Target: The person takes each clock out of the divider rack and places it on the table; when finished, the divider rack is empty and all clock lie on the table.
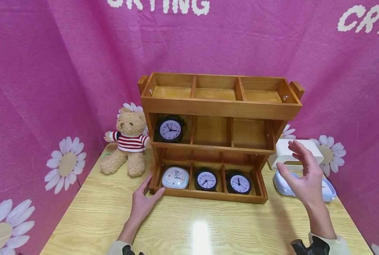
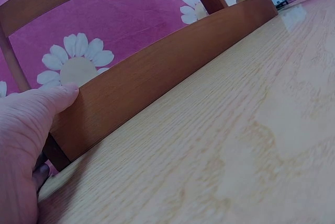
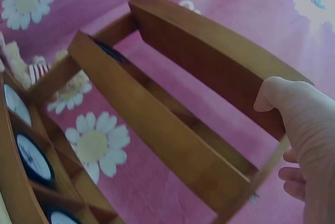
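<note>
Wooden shelf rack (image 1: 219, 106) standing on table (image 1: 189, 226), three tiers, seen whole only in head view; left wrist view catching only bottom front board. Teddy bear (image 1: 128, 145) sitting just left of rack. White clock (image 1: 175, 177) lying in bottom left compartment. Left hand (image 1: 142, 203) resting, fingers straight, touching rack's bottom left corner. Right hand (image 1: 302, 173) hovering open beside rack's right side, gripping nothing

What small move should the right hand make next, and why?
Probably reach left to a clock in the bottom tier, likely the nearest black clock. The right hand hangs open in the air beside the wooden shelf, holding nothing, while the left hand rests against the shelf's lower left corner, apparently steadying it.
</note>
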Tool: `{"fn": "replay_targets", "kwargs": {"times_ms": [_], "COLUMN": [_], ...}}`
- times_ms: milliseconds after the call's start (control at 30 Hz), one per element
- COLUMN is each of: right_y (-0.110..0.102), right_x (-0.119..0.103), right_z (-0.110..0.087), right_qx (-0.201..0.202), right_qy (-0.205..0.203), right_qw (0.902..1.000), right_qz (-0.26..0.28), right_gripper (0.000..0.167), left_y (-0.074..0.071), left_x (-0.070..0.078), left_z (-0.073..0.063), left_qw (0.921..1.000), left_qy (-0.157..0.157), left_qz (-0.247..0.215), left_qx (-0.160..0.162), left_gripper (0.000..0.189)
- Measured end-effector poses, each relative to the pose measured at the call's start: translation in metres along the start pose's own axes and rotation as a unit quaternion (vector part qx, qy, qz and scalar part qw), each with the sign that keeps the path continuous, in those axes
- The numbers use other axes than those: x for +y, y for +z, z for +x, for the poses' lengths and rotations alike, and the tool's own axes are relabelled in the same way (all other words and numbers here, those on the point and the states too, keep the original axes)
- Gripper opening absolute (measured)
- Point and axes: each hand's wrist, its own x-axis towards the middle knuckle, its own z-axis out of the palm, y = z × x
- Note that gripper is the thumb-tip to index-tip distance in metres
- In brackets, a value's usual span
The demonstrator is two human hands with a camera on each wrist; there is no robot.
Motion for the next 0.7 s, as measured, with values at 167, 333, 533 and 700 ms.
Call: {"fn": "replay_targets", "kwargs": {"times_ms": [167,333,533,700], "right_y": [0.024,0.046,0.065,0.082], "right_x": [-0.012,-0.021,-0.009,-0.01], "right_z": [0.008,0.011,0.012,0.016], "right_qx": [-0.023,-0.046,-0.08,-0.116], "right_qy": [-0.016,-0.007,0.012,0.01], "right_qw": [0.9995,0.9988,0.9967,0.9931], "right_qz": [0.011,0.015,0.009,-0.014], "right_gripper": [0.077,0.079,0.088,0.089], "left_y": [-0.001,0.001,0.003,0.002], "left_x": [-0.002,-0.001,0.001,-0.001], "left_z": [0.0,0.0,0.0,0.0], "left_qw": [1.0,1.0,0.9998,1.0], "left_qy": [0.002,-0.002,-0.014,-0.004], "left_qz": [-0.005,0.003,0.006,0.002], "left_qx": [0.001,0.004,0.01,0.008], "left_gripper": [0.075,0.074,0.074,0.074]}}
